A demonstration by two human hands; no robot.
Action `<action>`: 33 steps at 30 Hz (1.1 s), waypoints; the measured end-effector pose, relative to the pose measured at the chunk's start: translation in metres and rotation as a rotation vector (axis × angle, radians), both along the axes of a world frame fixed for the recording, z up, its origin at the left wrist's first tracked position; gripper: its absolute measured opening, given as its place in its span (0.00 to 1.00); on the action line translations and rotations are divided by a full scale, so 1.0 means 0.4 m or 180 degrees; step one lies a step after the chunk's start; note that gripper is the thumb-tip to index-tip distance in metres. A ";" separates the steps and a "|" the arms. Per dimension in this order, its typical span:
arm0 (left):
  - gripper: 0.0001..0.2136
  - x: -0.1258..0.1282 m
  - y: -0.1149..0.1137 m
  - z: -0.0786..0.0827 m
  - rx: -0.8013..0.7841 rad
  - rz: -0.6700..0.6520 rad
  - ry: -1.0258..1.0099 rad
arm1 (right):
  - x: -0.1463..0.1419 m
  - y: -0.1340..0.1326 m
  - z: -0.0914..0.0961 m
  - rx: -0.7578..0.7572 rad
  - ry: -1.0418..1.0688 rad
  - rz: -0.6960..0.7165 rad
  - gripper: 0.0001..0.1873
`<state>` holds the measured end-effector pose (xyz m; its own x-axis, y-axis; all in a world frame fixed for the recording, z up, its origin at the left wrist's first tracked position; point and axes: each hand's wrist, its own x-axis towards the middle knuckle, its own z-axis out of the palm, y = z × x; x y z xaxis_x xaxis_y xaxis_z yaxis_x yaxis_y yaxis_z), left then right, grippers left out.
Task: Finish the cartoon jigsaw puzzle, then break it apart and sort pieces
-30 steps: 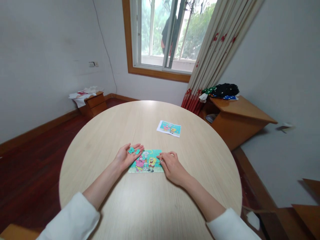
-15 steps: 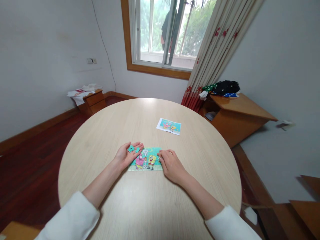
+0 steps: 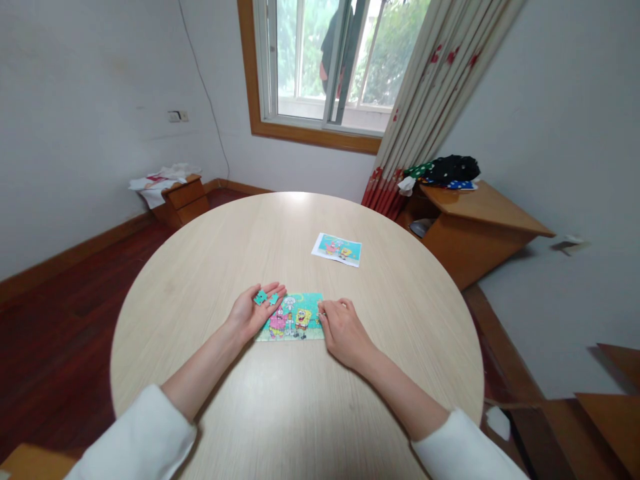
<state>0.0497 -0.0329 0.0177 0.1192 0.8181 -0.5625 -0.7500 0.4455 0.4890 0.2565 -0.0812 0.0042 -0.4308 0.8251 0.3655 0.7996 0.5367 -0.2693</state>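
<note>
A jigsaw puzzle (image 3: 302, 323) with cartoon characters on a turquoise ground lies flat between my hands. My left hand (image 3: 249, 312) is palm up at its upper left, fingers stretched out, carrying a few loose turquoise jigsaw pieces (image 3: 261, 297) on the palm and fingers. It covers the puzzle's left part. At the right edge of the puzzle, my right hand (image 3: 343, 331) is palm down with its thumb and fingers drawn together. Its fingertips are at the edge; whether a piece is between them is hidden.
Beyond the puzzle, a printed picture (image 3: 339, 249) of the same characters lies on the round wooden table (image 3: 300, 413). A wooden cabinet (image 3: 493, 213) with dark cloth on top stands at the right. A small drawer unit (image 3: 185, 200) is at the left wall. Outside the window stands a person (image 3: 332, 53).
My right hand's fingertips have shifted slightly right, from over the puzzle to its right edge. My left hand keeps the pieces on its palm. The camera view has shifted slightly.
</note>
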 end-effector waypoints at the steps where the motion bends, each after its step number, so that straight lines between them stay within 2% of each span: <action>1: 0.19 0.001 0.000 0.000 0.0005 0.0007 0.0009 | 0.000 0.000 0.000 0.0034 -0.0010 0.0010 0.08; 7: 0.19 0.004 -0.004 -0.001 0.0040 0.0046 0.0046 | -0.004 -0.001 0.002 0.0119 -0.0065 0.0046 0.08; 11: 0.20 0.002 -0.003 0.003 0.0015 0.0040 0.0012 | -0.006 0.000 0.008 -0.0107 0.0064 -0.0074 0.09; 15: 0.21 -0.008 0.001 0.005 -0.0033 -0.0056 -0.0057 | 0.002 0.009 0.013 -0.0583 0.0609 -0.0485 0.07; 18: 0.22 -0.018 0.002 0.006 -0.0053 -0.0092 -0.0138 | 0.018 0.023 0.012 -0.0756 0.1071 -0.0660 0.06; 22: 0.24 -0.028 -0.001 0.017 0.0037 -0.0135 -0.0238 | 0.045 0.041 0.009 -0.0922 0.1532 -0.0700 0.07; 29: 0.25 -0.040 0.000 0.026 0.0047 -0.0219 -0.0372 | 0.060 0.059 -0.010 -0.1743 0.2455 -0.0555 0.09; 33: 0.25 -0.040 0.003 0.024 0.0019 -0.0280 -0.0342 | 0.053 0.066 -0.019 -0.1959 0.2577 -0.0591 0.09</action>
